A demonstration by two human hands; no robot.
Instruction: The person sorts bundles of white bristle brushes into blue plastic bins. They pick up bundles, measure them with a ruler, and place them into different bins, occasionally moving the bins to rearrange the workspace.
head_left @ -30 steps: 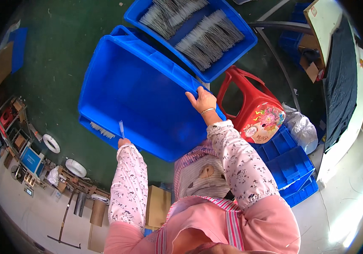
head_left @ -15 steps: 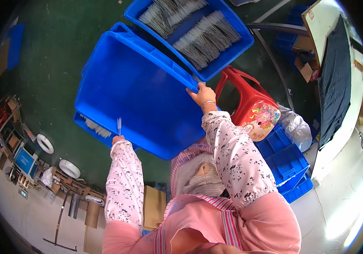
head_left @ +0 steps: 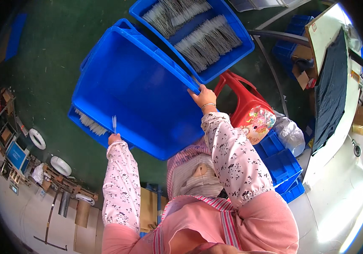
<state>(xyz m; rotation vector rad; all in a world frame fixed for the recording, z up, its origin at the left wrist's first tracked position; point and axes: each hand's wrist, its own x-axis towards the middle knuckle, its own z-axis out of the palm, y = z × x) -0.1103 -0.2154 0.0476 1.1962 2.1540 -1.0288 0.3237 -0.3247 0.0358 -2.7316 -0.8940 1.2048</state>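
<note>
A large blue plastic bin (head_left: 135,80) sits tilted across the middle, over a second blue bin (head_left: 76,122) whose white-bristled brushes (head_left: 90,122) show along the left edge. My right hand (head_left: 203,96) is closed on the right rim of the upper bin. At its near left edge, my left hand (head_left: 113,139) is closed around a few thin brushes (head_left: 114,122), their white tips pointing up. Whether the left fingers also grip the bin is hidden. Beyond it stands another blue bin (head_left: 246,47) holding bundles of wire-stemmed white brushes (head_left: 209,42).
Right of my right hand stands a red plastic stool (head_left: 249,101) with a flowered seat. Stacked blue crates (head_left: 277,163) and a white plastic bag (head_left: 290,134) are beside it. A workbench with black cloth (head_left: 329,91) lies farther right. Green floor (head_left: 46,84) shows at left.
The upper bin's left side has shifted slightly left, and more brushes show in the bin below. My left hand has moved a little left with its brushes. My right hand stays on the rim.
</note>
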